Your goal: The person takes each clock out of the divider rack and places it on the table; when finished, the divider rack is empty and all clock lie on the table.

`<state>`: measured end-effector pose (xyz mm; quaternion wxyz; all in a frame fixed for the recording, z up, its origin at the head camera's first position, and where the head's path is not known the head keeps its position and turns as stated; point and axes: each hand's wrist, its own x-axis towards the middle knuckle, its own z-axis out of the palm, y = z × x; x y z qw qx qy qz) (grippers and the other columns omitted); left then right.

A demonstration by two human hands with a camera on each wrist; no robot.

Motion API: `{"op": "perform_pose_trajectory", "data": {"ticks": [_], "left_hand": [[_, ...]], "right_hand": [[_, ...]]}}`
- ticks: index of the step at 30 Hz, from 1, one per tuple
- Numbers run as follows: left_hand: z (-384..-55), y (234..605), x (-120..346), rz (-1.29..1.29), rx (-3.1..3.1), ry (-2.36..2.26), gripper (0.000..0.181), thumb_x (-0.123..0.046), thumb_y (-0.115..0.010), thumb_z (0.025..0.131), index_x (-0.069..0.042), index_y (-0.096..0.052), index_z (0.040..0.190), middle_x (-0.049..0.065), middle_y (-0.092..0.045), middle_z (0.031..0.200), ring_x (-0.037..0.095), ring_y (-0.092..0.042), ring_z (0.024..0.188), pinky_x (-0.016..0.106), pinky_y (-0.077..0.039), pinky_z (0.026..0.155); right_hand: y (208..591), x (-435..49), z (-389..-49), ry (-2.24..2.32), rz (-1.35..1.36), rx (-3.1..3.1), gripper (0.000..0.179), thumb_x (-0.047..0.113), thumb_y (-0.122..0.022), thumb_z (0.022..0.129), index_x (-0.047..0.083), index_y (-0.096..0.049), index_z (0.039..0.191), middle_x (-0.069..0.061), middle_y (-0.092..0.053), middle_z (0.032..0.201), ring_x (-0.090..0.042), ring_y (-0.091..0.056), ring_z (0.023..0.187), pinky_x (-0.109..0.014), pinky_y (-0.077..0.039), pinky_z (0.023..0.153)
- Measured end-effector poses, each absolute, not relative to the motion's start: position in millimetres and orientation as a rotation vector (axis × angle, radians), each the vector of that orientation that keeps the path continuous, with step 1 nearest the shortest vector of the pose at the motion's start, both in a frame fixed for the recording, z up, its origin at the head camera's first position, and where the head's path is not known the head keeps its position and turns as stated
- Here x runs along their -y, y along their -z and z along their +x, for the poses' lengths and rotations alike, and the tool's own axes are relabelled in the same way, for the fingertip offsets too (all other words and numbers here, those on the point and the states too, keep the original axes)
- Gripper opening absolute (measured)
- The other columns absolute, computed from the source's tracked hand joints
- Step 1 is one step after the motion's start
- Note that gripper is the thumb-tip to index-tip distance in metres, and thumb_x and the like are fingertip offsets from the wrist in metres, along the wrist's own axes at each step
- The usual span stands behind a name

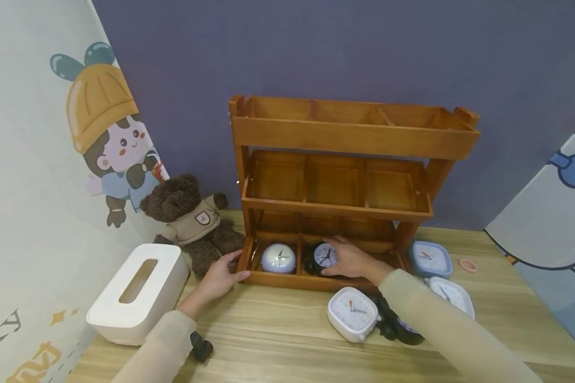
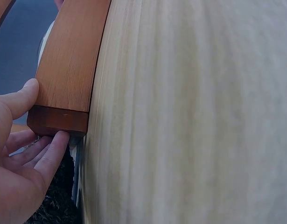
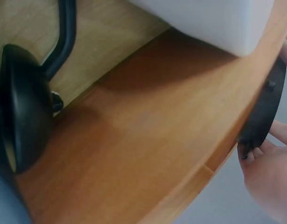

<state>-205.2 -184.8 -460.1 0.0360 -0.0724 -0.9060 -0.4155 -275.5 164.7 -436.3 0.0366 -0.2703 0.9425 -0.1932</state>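
Observation:
A brown wooden three-tier shelf (image 1: 354, 135) stands against the wall. My left hand (image 1: 219, 277) holds the left front corner of its lowest tier; in the left wrist view the thumb (image 2: 26, 95) lies on the front board and the fingers meet the end. My right hand (image 1: 352, 259) grips a black alarm clock (image 1: 325, 255) with a white dial, inside the middle compartment of that tier. The right wrist view shows the black clock (image 3: 264, 109) between thumb and fingers, behind the front board. To its left, a pale blue round clock (image 1: 278, 259) sits in the left compartment.
Before the shelf lie a white square clock (image 1: 352, 314) and a black clock (image 1: 402, 324), partly under my right sleeve. Another white clock (image 1: 452, 295), a blue clock (image 1: 431, 259) and a pink ring (image 1: 468, 265) are rightward. A teddy bear (image 1: 191, 218) and white tissue box (image 1: 136, 292) stand left.

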Motion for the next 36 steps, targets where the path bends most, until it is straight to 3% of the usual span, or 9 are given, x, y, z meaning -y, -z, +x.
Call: {"op": "perform_pose_trajectory", "data": {"ticks": [15, 29, 36], "left_hand": [[-207, 459, 184, -0.164, 2.812, 1.312, 0.064, -0.018, -0.075, 0.088, 0.004, -0.047, 0.141, 0.024, -0.053, 0.134, 0.038, -0.058, 0.113, 0.049, -0.048, 0.089], [-209, 462, 184, -0.178, 2.803, 1.312, 0.064, -0.017, -0.075, 0.088, 0.004, -0.047, 0.141, 0.024, -0.053, 0.134, 0.038, -0.058, 0.112, 0.047, -0.049, 0.088], [-210, 463, 186, -0.186, 2.793, 1.327, 0.064, -0.015, -0.075, 0.088, 0.005, -0.046, 0.141, 0.025, -0.054, 0.132, 0.038, -0.058, 0.112, 0.048, -0.048, 0.090]], "right_hand": [[408, -164, -264, 0.673, -0.785, -2.924, 0.091, 0.043, -0.084, 0.071, 0.000, -0.046, 0.142, -0.028, -0.041, 0.142, -0.042, -0.043, 0.127, -0.057, -0.040, 0.097], [391, -164, -233, 0.821, -0.857, -2.893, 0.088, 0.043, -0.085, 0.069, 0.003, -0.051, 0.140, -0.012, -0.051, 0.130, -0.027, -0.054, 0.110, -0.048, -0.046, 0.091], [388, -151, -211, 0.843, -0.880, -2.815, 0.089, 0.041, -0.087, 0.068, 0.004, -0.050, 0.140, -0.010, -0.050, 0.132, -0.025, -0.052, 0.113, -0.047, -0.045, 0.092]]}}
